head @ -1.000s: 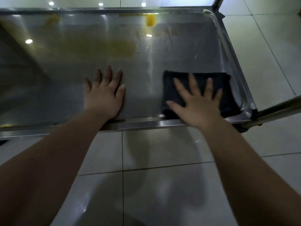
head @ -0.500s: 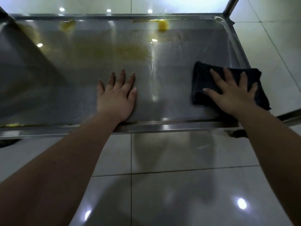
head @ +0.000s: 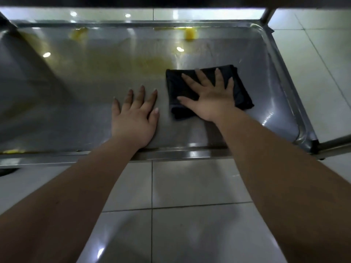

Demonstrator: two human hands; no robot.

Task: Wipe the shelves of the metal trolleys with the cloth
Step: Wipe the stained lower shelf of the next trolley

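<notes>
A low metal trolley shelf (head: pixel 76 103) with a raised rim fills the upper half of the view. A folded dark cloth (head: pixel 240 88) lies on its right part. My right hand (head: pixel 210 95) presses flat on the cloth with spread, straight fingers. My left hand (head: pixel 134 118) rests palm down on the bare metal just left of the cloth, fingers straight. Yellow smears (head: pixel 152 62) spread over the shelf beyond the cloth, and yellow blobs (head: pixel 190 34) sit by the far rim.
An upright trolley post (head: pixel 266 15) rises at the far right corner, and a metal bar (head: pixel 336 144) runs off from the near right corner. Glossy white floor tiles (head: pixel 190 186) lie beneath my arms. More yellow residue (head: pixel 11 151) sits on the near left rim.
My right hand has slid the cloth left and away from the shelf's right rim toward the middle. My left hand stays planted on the metal.
</notes>
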